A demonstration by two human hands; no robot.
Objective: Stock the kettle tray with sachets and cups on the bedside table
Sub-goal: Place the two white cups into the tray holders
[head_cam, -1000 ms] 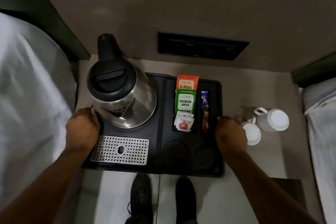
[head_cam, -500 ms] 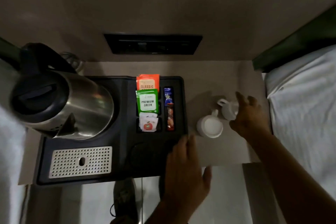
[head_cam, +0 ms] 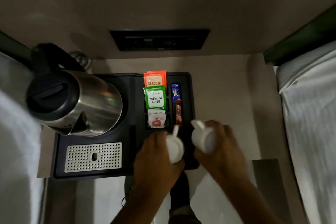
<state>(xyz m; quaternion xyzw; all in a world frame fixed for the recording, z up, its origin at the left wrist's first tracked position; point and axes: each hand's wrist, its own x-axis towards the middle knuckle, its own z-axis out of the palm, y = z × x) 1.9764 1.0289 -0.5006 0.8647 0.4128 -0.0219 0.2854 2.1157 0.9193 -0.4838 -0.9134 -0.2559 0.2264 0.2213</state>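
Observation:
A black kettle tray (head_cam: 131,85) lies on the beige bedside table (head_cam: 227,96). A steel kettle (head_cam: 85,107) stands on its left part, above a perforated drip grid (head_cam: 93,157). Sachets fill the tray's slots: orange "Classic" (head_cam: 155,79), green "Premium Green" (head_cam: 155,99), a white apple one (head_cam: 156,121), and blue (head_cam: 175,91) and brown (head_cam: 179,112) sticks. My left hand (head_cam: 154,156) grips a white cup (head_cam: 174,148), and my right hand (head_cam: 221,143) grips a second white cup (head_cam: 202,138). Both cups are over the tray's front right corner, handles pointing away from me.
White bedding lies at the left (head_cam: 16,142) and at the right (head_cam: 309,114) of the table. A dark switch panel (head_cam: 160,40) is set in the wall behind. My shoes (head_cam: 180,196) show on the floor below the table's front edge.
Both hands have taken the two white cups from the table right of the tray and brought them left over the tray's front right corner. The camera has shifted slightly.

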